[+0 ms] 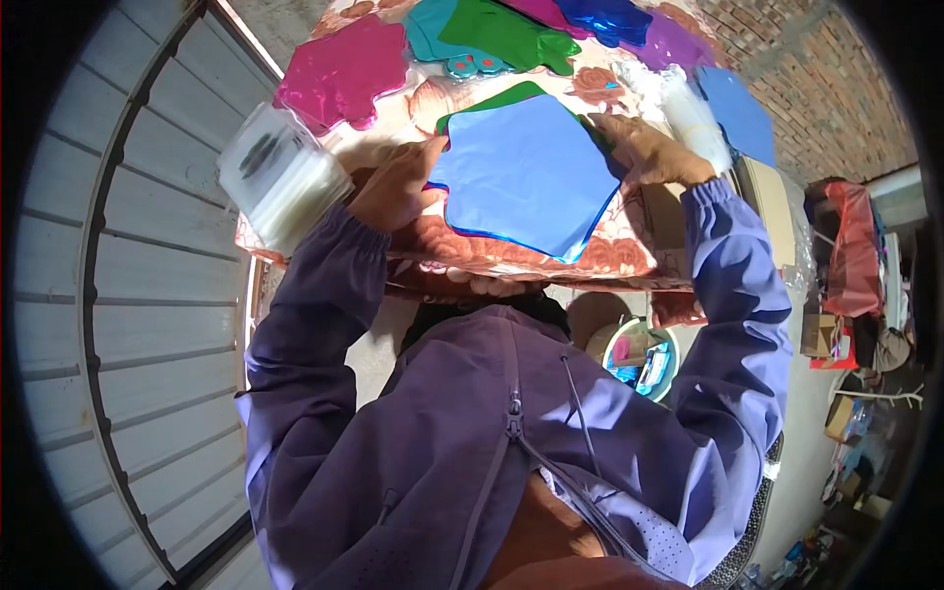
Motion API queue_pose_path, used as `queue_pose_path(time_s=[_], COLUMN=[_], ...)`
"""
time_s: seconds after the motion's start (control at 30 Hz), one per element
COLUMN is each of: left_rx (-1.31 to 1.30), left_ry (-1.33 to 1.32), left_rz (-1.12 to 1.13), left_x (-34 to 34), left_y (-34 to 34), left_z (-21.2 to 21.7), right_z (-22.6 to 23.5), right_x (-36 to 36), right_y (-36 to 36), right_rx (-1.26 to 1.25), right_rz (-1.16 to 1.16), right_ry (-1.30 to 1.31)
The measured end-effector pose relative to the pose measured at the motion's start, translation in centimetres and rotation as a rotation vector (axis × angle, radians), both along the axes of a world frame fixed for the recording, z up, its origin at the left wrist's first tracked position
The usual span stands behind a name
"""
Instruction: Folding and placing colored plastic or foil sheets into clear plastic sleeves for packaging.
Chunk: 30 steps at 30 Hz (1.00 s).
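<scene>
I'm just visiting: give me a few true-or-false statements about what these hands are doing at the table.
1. Both hands hold a blue foil sheet. True: left hand and right hand grip its sides.
2. A green sheet lies under the blue one. True.
3. The stack of clear bags sits by the right hand. False: it is beside the left.
4. The sleeves are red. False: they are purple.

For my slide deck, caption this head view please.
Both hands, left hand and right hand, hold a blue foil balloon flat on a floral-covered table.
</scene>
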State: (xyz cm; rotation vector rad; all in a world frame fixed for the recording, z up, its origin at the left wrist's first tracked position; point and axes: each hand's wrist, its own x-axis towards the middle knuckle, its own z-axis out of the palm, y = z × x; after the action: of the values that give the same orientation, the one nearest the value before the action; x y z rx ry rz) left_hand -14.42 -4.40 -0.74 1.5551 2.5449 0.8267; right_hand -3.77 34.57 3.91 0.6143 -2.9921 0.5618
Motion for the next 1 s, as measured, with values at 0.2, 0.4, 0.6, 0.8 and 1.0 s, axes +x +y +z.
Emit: queue_pose_path(time_s=[0.2,0.4,0.6,0.8,1.0], left_rx=[0.014,0.041,0.043,0.009,0.023], left_ry=[0.085,0.102,0.023,0.040,0.152], left_rz=[0.000,-0.019,-0.060,-0.036,-0.087], left_x=[0.6,0.4,-0.3,-0.3,0.8], left_y=[-0.4,-0.4,-0.3,-0.3,1.6], left_z=[-0.5,-0.5,0.1,0.3,2.9], right_z=[0.1,1.6,1.2,2.4,1.5], right_x=[-0.7,0.3,1.1,2.1,2.8], right_y=[-0.6,-1.6,-1.9,-2.5,-0.6], right_rx=[-0.102,-0.046,-0.205,-0.010,0.011], right_rz=[-0.218,-0.167,-0.141,-0.173,-0.024], right_ry=[-0.326,-0.256,-0.260,-0.305,-0.015])
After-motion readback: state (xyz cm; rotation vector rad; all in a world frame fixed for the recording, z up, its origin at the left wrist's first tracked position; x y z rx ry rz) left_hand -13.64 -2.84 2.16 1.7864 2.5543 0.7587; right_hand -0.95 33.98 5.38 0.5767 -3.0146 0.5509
